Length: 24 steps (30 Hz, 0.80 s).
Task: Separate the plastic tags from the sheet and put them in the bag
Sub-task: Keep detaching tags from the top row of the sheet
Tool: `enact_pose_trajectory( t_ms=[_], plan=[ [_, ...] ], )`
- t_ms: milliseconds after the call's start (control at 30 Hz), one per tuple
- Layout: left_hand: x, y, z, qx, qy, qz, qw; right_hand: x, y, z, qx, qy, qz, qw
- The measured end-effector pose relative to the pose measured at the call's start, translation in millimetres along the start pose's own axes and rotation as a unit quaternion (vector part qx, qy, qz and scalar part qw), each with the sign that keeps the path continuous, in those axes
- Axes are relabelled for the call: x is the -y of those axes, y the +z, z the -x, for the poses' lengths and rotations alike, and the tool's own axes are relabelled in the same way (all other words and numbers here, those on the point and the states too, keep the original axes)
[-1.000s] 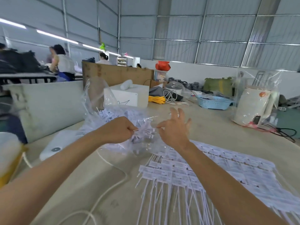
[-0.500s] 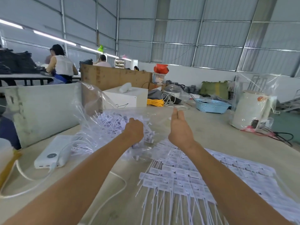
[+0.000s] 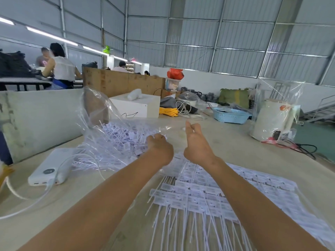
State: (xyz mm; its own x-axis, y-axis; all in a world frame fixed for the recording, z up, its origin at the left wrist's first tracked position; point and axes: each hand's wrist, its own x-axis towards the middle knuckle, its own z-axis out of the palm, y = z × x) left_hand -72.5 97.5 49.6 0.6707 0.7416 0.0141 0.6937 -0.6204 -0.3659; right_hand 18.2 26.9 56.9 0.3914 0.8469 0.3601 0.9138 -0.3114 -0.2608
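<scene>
Left hand [image 3: 159, 148] in bag [image 3: 101, 113] — right hand [image 3: 196, 144] open

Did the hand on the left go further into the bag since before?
Yes. The left hand has pushed forward, away from the person, deeper into the clear plastic bag of loose white tags, judged against the white power bank.

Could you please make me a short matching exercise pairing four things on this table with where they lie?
Things:
1. bag
2. tag sheets
3. power bank
4. blue basket

Places:
A. far side of the table, right of the yellow cable coil
B. under the right forearm, near side
C. left edge, with a white cable plugged in
D. ahead of the left hand, full of loose tags

Pairs: 1-D, 2-B, 3-C, 4-A
</scene>
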Motion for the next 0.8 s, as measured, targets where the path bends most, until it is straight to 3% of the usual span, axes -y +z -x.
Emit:
enact_pose_trajectory(
  t_ms=[167,233,333,500,800],
  plan=[
    [-22,-40,46,-0.077,0.110,0.093,0.987,-20,-24,16,-0.004,-0.057,-0.065,0.996],
    [-34,-44,59,-0.101,0.197,0.174,0.960,-32,-39,30,-0.017,-0.069,-0.116,0.991],
    [-52,-40,66,-0.072,0.299,0.273,0.911,-59,-60,56,-0.046,-0.042,-0.140,0.988],
    [-84,-27,46,-0.057,0.321,0.301,0.896,-121,-65,98,-0.023,0.072,-0.098,0.992],
    [-132,-17,24,-0.003,0.316,0.335,0.888,-166,-37,146,0.017,0.125,-0.120,0.985]
  ],
)
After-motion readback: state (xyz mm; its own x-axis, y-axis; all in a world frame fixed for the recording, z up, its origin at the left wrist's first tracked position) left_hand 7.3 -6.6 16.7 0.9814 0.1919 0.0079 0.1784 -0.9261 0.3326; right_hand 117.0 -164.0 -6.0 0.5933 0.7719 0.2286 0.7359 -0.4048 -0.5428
